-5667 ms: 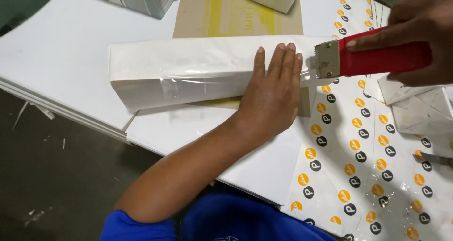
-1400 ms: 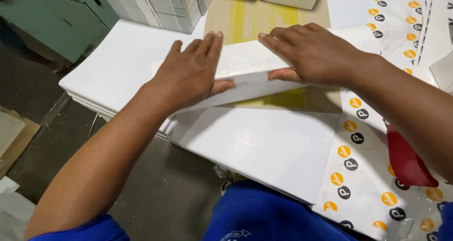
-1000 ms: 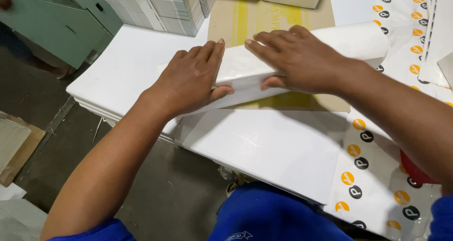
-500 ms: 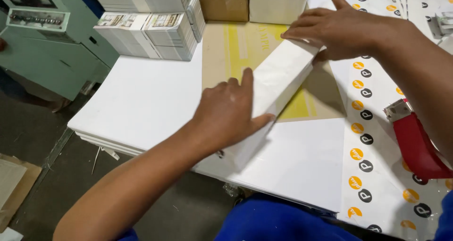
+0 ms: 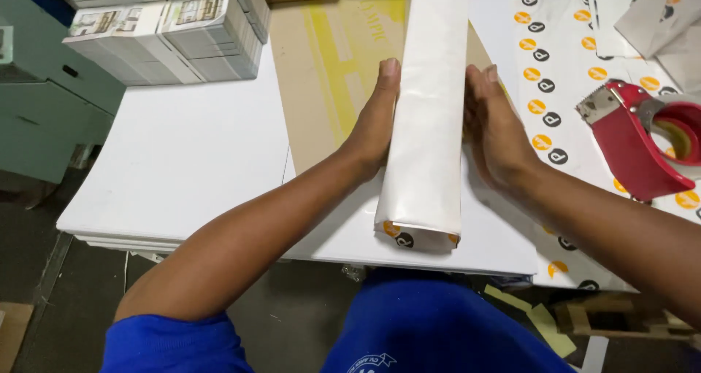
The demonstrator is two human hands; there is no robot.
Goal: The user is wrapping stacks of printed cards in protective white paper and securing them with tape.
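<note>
While pressed flat against either long side of a long white paper-wrapped bundle [image 5: 429,117], both hands stay open rather than clenched: left hand [image 5: 374,121] with fingers straight and together, palm against the bundle's left face, fingertips pointing away from the body; right hand [image 5: 494,125] likewise flat, fingers extended along the right face, nothing gripped inside either palm. Lying lengthwise away from the body, roughly upright in the picture, the bundle with its near end just short of the front edge of the white sheets [image 5: 182,168] and its far end running out of view at the top. Folded shut at the near end, showing orange and dark round marks on the tucked flap. Underneath, a brown cardboard sheet with yellow print [image 5: 328,74], partly covered by the bundle and the left hand. To the right, a white sheet printed with orange and dark dots [image 5: 544,66], and on it a red tape dispenser [image 5: 642,147], near the right wrist but apart from it. At upper left, stacks of printed booklets [image 5: 164,33] standing on the white sheets, well apart from the hands. Farther left, a green machine cabinet [image 5: 36,110]. At the bottom, blue clothing across the lap and left sleeve.
</note>
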